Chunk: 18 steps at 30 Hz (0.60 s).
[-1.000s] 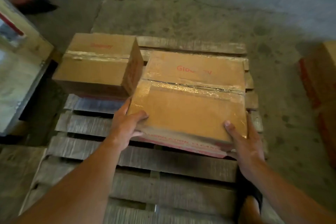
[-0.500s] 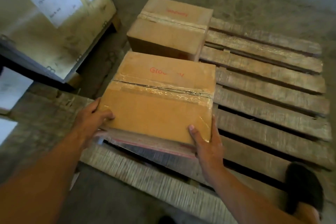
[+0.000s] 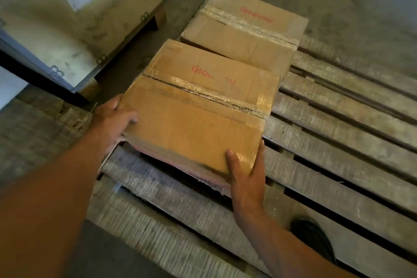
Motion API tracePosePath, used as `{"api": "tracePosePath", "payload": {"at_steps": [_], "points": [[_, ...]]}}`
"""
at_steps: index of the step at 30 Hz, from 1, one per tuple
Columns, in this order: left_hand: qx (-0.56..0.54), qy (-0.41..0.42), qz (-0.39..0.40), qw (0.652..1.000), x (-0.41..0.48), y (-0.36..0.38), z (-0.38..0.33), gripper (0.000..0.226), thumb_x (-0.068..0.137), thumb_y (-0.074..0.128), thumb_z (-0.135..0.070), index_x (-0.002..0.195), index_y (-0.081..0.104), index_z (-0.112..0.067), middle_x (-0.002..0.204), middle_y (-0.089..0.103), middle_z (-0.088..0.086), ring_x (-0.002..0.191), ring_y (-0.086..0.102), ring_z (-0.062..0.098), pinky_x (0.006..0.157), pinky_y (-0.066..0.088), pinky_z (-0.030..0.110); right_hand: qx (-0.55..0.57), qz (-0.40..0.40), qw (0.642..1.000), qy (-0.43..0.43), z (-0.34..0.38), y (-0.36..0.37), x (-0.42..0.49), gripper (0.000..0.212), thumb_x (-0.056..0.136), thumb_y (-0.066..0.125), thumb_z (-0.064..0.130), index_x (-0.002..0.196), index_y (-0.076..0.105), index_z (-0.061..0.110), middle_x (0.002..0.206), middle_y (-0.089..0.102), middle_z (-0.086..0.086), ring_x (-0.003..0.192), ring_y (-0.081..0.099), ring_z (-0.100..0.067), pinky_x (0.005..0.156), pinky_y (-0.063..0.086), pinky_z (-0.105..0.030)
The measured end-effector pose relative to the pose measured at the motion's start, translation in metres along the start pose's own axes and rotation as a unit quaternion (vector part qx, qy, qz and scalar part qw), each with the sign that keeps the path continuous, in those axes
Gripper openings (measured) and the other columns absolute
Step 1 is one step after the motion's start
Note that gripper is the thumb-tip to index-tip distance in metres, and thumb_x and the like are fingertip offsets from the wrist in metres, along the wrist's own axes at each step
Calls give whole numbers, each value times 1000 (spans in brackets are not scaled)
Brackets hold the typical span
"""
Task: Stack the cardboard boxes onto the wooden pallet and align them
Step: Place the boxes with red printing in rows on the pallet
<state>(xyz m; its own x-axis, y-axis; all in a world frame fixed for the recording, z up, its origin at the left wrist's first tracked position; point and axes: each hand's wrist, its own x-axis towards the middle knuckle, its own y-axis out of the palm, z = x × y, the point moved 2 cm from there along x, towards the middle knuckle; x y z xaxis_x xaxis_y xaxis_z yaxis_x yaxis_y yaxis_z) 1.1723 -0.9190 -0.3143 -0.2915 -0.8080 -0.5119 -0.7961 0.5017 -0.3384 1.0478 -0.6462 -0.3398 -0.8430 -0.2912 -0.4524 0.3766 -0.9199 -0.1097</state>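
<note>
Head view: left hand point(image 3: 112, 117) and right hand point(image 3: 246, 171) each grip a near corner of the near cardboard box point(image 3: 198, 119), thumbs on top. It sits at the left edge of the wooden pallet point(image 3: 338, 142), just short of the far cardboard box point(image 3: 246, 29). Looks like the placement step; the next move calls for sliding it flush and squaring the edges.

Single head cam, wide-angle, looks fwd & steeply down, close over taped brown cardboard box point(image 3: 198, 119) mid-frame; grey slatted wooden pallet point(image 3: 338, 137) fills right.

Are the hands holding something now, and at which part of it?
The near cardboard box: the left hand grips its near left corner, the right hand its near right corner, thumb on top.
</note>
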Motion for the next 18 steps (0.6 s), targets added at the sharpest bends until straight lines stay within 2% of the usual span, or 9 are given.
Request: {"api": "tracePosePath", "payload": {"at_steps": [3, 5, 7, 8, 11, 14, 15, 18], "points": [[11, -2, 7, 1000, 8, 10, 4, 57, 87, 61, -4, 133, 54, -35, 127, 47, 0, 117, 45, 28, 100, 46, 55, 1, -6, 1000, 5, -9, 1, 4, 88, 88, 69, 46, 157, 15, 47, 132, 45, 15, 117, 50, -10, 98, 42, -31], [15, 0, 15, 1000, 10, 15, 4, 52, 87, 60, -3, 126, 54, -38, 121, 49, 0, 116, 46, 28, 96, 47, 51, 8, -10, 1000, 10, -14, 1, 5, 87, 88, 69, 42, 157, 15, 45, 126, 47, 22, 109, 51, -1, 92, 42, -24], [26, 3, 17, 1000, 12, 19, 0, 48, 86, 60, -3, 118, 55, -38, 111, 55, -3, 114, 50, 30, 95, 49, 51, 10, -15, 1000, 15, -17, 1, 8, 87, 88, 69, 40, 157, 16, 44, 121, 45, 28, 104, 49, 8, 92, 43, -23], [33, 6, 17, 999, 13, 21, -3, 47, 85, 60, -4, 116, 56, -39, 111, 56, -2, 113, 51, 31, 95, 49, 53, 10, -20, 1000, 18, -17, 1, 10, 86, 89, 69, 40, 157, 16, 44, 121, 45, 27, 104, 49, 8, 93, 42, -24], [39, 5, 19, 999, 16, 28, -9, 49, 82, 62, -6, 116, 59, -41, 118, 59, 2, 115, 53, 32, 98, 49, 56, 0, -34, 999, 16, -15, -3, 16, 86, 89, 69, 42, 158, 17, 43, 126, 46, 19, 112, 51, -6, 100, 43, -32], [31, 2, 12, 999, 17, 34, -6, 49, 85, 60, -2, 114, 55, -41, 103, 54, -8, 112, 50, 28, 96, 49, 50, -11, -35, 999, 12, -13, -6, 18, 86, 89, 69, 42, 157, 17, 45, 129, 45, 16, 106, 51, 0, 99, 43, -33], [27, 4, 11, 1000, 17, 34, -5, 50, 87, 60, -1, 115, 53, -42, 103, 53, -7, 112, 49, 28, 93, 48, 48, -16, -32, 999, 13, -12, -6, 18, 86, 89, 69, 42, 157, 17, 45, 128, 45, 17, 105, 50, 2, 98, 43, -32], [35, 9, 17, 999, 17, 34, -5, 51, 87, 60, -2, 121, 54, -39, 120, 52, 2, 115, 48, 29, 93, 47, 47, -17, -26, 999, 20, -15, -7, 18, 87, 89, 69, 43, 157, 15, 45, 131, 45, 15, 111, 50, -6, 101, 44, -33]]}}
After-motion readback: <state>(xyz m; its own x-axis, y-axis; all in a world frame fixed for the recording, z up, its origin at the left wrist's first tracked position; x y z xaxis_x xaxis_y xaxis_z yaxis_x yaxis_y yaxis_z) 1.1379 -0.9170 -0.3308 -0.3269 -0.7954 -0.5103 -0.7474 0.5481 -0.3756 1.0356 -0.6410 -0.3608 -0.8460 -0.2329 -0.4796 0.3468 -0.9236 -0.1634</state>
